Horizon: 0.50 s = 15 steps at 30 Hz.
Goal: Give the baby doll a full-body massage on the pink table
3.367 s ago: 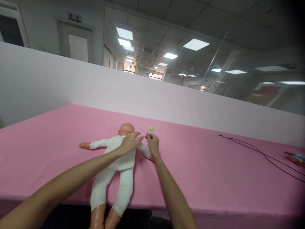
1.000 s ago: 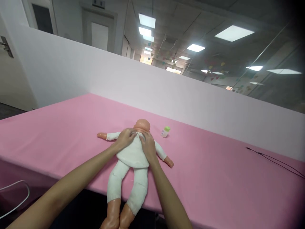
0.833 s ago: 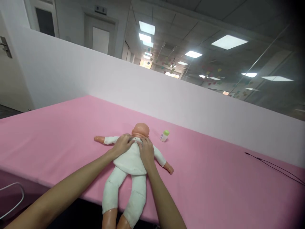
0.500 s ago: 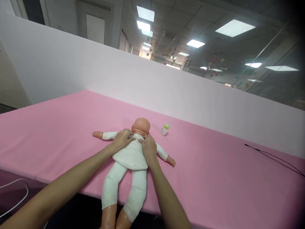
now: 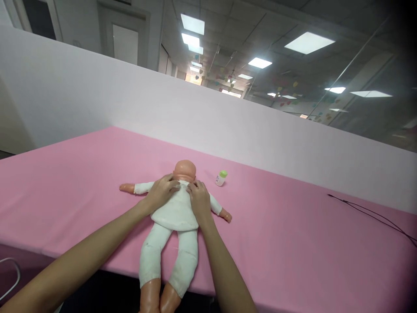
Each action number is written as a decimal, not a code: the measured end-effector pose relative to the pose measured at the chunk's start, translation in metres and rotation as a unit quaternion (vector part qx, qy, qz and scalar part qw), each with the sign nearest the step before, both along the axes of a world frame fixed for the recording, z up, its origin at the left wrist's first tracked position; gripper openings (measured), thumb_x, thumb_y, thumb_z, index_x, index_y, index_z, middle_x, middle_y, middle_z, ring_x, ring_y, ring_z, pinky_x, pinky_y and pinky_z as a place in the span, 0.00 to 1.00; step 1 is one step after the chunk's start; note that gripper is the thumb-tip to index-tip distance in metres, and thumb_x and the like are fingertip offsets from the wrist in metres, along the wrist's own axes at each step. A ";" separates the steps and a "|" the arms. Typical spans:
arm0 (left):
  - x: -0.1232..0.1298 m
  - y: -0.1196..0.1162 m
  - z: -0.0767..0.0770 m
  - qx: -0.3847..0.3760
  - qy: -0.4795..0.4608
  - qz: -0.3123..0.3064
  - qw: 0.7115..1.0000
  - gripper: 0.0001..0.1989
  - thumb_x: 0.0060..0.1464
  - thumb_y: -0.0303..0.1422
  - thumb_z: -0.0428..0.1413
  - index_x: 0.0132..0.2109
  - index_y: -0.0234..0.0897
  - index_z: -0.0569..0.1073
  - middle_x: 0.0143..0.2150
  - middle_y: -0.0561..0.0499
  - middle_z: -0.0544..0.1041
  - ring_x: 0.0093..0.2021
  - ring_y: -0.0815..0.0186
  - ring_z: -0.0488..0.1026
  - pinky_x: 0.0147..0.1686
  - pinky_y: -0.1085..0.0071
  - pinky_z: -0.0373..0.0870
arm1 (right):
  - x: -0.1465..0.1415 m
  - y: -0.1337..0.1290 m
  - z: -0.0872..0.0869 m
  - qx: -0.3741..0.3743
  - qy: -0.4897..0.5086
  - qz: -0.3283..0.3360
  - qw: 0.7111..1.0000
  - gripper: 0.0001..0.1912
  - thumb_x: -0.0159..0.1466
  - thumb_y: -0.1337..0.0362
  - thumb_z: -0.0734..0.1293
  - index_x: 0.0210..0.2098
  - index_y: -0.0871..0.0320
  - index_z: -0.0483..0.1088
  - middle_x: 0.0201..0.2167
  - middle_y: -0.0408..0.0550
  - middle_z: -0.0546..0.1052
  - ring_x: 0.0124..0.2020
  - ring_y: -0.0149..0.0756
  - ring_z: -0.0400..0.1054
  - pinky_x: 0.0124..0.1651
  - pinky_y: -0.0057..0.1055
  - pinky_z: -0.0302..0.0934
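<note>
A baby doll (image 5: 176, 213) lies face down on the pink-covered table, its bald head pointing away from me and both arms spread. White cloth covers its body and limbs, while the hands and lower legs are bare plastic. My left hand (image 5: 163, 190) rests on the left of its upper back, just below the neck, with bent fingers apart. On the opposite shoulder lies my right hand (image 5: 200, 198), its fingers also bent and apart against the cloth. The doll's face is hidden. Its feet reach past the table's near edge.
A small bottle with a green cap (image 5: 220, 178) stands tilted-looking beyond the doll's right shoulder. A thin black cable (image 5: 368, 212) lies at the far right of the pink table cover (image 5: 276, 243). Behind rises a white partition (image 5: 208, 117). A white cord (image 5: 14, 278) hangs at lower left.
The cloth bunched between my hands below the doll's neck now looks smoother. Both hands stay on the upper back, fingers slightly shifted. The whole view has moved a little.
</note>
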<state>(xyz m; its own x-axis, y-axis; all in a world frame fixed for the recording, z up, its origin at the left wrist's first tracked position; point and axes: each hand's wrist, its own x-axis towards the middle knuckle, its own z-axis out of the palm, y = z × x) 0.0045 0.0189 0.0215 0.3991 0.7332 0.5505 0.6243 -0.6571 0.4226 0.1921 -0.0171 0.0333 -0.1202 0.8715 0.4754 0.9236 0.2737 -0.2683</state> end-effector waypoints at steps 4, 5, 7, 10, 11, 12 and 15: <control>-0.009 -0.006 0.008 -0.062 0.005 -0.087 0.994 0.10 0.65 0.35 0.55 0.38 0.41 0.80 0.43 0.47 0.79 0.43 0.57 0.76 0.46 0.64 0.69 | 0.003 -0.016 0.009 -0.058 0.026 0.068 0.996 0.11 0.72 0.68 0.63 0.42 0.55 0.78 0.47 0.50 0.80 0.49 0.43 0.72 0.51 0.36 0.63; -0.009 -0.007 0.009 -0.076 0.011 -0.092 0.993 0.10 0.63 0.36 0.56 0.36 0.41 0.79 0.41 0.48 0.79 0.41 0.57 0.76 0.44 0.64 0.70 | 0.003 -0.018 0.010 -0.067 0.035 0.077 0.994 0.10 0.72 0.67 0.64 0.44 0.54 0.78 0.48 0.50 0.80 0.50 0.43 0.72 0.52 0.36 0.63; -0.007 -0.008 0.010 -0.092 0.029 -0.088 0.991 0.10 0.61 0.36 0.57 0.32 0.41 0.78 0.37 0.49 0.79 0.37 0.58 0.76 0.39 0.65 0.69 | 0.001 -0.020 0.010 -0.083 0.038 0.077 0.993 0.08 0.70 0.66 0.66 0.44 0.54 0.78 0.48 0.50 0.80 0.49 0.43 0.72 0.50 0.35 0.63; 0.003 -0.010 0.008 -0.083 0.053 -0.042 0.994 0.12 0.60 0.31 0.56 0.27 0.40 0.76 0.31 0.49 0.77 0.31 0.60 0.73 0.35 0.64 0.65 | -0.005 -0.016 0.006 -0.102 -0.003 0.041 0.994 0.10 0.69 0.68 0.66 0.34 0.55 0.78 0.39 0.49 0.81 0.41 0.42 0.73 0.40 0.34 0.60; 0.007 -0.010 0.007 -0.076 0.062 -0.024 0.995 0.13 0.60 0.30 0.55 0.26 0.40 0.75 0.29 0.49 0.76 0.29 0.60 0.72 0.34 0.64 0.64 | -0.007 -0.014 0.005 -0.103 -0.021 0.028 0.994 0.12 0.69 0.69 0.65 0.31 0.55 0.77 0.36 0.49 0.80 0.38 0.41 0.72 0.38 0.33 0.58; 0.010 -0.011 0.006 -0.068 0.071 -0.010 0.995 0.14 0.59 0.28 0.55 0.25 0.39 0.74 0.27 0.49 0.75 0.28 0.61 0.70 0.34 0.64 0.63 | -0.009 -0.013 0.003 -0.102 -0.035 0.018 0.994 0.14 0.69 0.71 0.64 0.28 0.55 0.75 0.33 0.49 0.80 0.35 0.41 0.71 0.36 0.33 0.57; 0.016 -0.011 0.002 -0.049 0.085 0.000 0.995 0.16 0.59 0.26 0.54 0.23 0.39 0.72 0.27 0.49 0.74 0.29 0.61 0.70 0.35 0.64 0.63 | -0.012 -0.010 0.000 -0.093 -0.057 0.006 0.994 0.16 0.68 0.74 0.62 0.26 0.55 0.73 0.30 0.48 0.78 0.33 0.40 0.69 0.35 0.33 0.55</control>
